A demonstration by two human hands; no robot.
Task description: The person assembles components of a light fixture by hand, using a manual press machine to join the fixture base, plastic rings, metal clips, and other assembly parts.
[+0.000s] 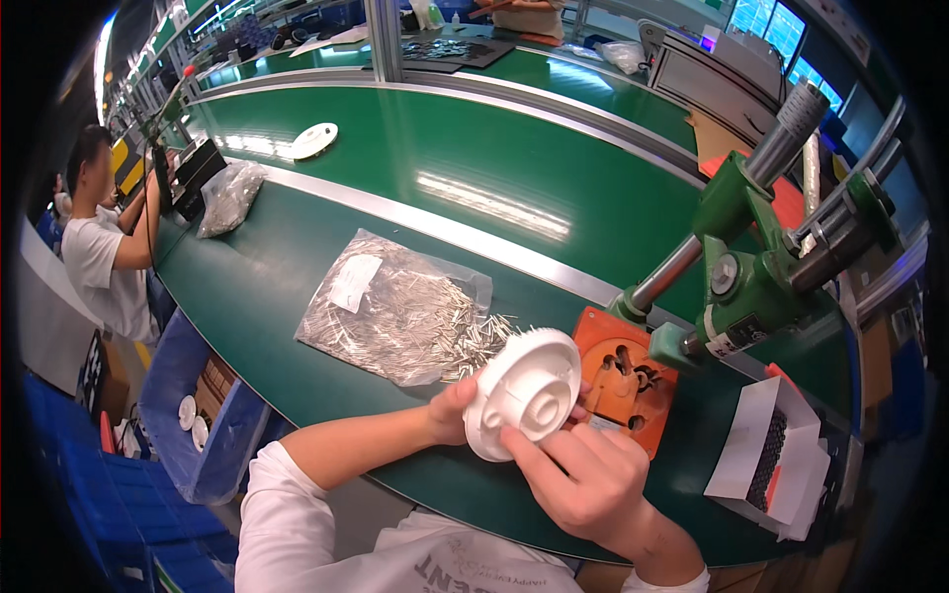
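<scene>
A round white plastic part [543,380] with a toothed rim and a raised ring at its middle is held up, tilted, in front of me. My left hand [455,407] grips it by the left side of its rim, with fingers partly hidden behind it. My right hand [596,479] is closed at its lower right, one digit pressing on its face near the lower edge. Whether a small piece sits under that fingertip is hidden. Just beyond lies an open clear bag [390,301] of thin metal pins, several spilling from its mouth toward the part.
A green hand press [736,267] with an orange base plate [621,371] stands at right, beside a white box [761,450] of dark small parts. Another white disc [314,141] lies on the far green surface. A blue bin [213,435] and a seated person [104,237] are at left.
</scene>
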